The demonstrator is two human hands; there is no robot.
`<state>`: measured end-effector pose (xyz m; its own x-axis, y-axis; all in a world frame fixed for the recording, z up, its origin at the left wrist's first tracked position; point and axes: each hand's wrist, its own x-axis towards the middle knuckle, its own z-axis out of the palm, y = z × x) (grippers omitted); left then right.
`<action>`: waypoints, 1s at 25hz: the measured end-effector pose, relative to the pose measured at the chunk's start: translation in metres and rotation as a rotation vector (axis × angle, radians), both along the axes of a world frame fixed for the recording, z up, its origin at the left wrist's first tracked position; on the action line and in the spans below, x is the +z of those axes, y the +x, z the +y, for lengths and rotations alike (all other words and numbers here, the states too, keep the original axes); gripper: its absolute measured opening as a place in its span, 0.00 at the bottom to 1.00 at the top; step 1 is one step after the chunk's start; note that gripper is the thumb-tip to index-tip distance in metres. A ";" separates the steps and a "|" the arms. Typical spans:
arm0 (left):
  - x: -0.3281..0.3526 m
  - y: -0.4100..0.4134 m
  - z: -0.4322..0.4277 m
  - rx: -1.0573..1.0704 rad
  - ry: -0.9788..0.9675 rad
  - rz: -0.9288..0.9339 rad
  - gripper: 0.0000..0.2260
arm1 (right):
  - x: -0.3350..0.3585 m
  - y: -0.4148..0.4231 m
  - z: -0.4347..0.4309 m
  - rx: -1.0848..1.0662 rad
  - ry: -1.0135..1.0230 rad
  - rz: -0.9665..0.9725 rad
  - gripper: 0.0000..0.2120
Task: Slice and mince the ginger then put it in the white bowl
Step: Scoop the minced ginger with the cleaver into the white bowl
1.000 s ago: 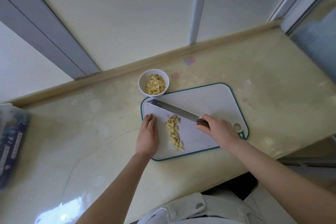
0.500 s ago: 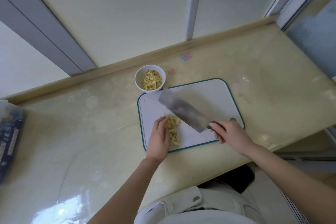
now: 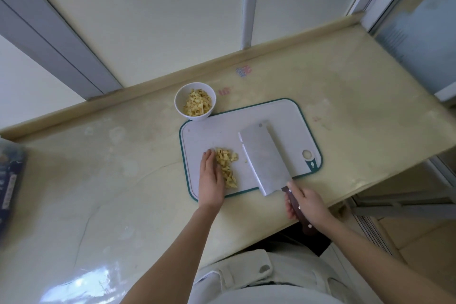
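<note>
Left hand (image 3: 211, 180), fingers straight, presses the ginger pile (image 3: 228, 166) at the cutting board (image 3: 283, 113) near left. Right hand (image 3: 308, 205) grips the cleaver (image 3: 264, 158) handle, blade mid-board.

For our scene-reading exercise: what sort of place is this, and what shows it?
Probably a home kitchen counter: a cutting board lies on the pale countertop, the right hand holds a cleaver, and a white bowl holds chopped ginger.

The cleaver (image 3: 264, 158) spans the board (image 3: 217, 128) from middle to near edge. Ginger (image 3: 227, 168) and the left hand (image 3: 211, 180) fill its near-left corner, and the bowl (image 3: 197, 117) touches its far-left corner. The far-right corner and the counter (image 3: 98, 180) left of the board lie open.
</note>
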<state>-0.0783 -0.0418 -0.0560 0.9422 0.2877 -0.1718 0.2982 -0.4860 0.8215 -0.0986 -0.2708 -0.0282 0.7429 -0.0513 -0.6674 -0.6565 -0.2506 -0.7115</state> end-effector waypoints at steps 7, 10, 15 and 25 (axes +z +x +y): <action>-0.001 0.009 -0.021 0.160 -0.084 0.021 0.20 | 0.002 -0.022 0.039 0.156 -0.017 -0.059 0.22; -0.002 0.011 -0.025 0.172 -0.118 0.032 0.20 | 0.003 -0.027 0.053 0.155 0.012 -0.046 0.19; 0.000 0.010 -0.026 0.169 -0.130 0.020 0.20 | 0.006 -0.032 0.068 0.227 0.013 -0.047 0.19; 0.029 0.032 -0.036 0.182 -0.171 -0.053 0.20 | 0.031 -0.014 0.069 0.187 -0.026 -0.173 0.22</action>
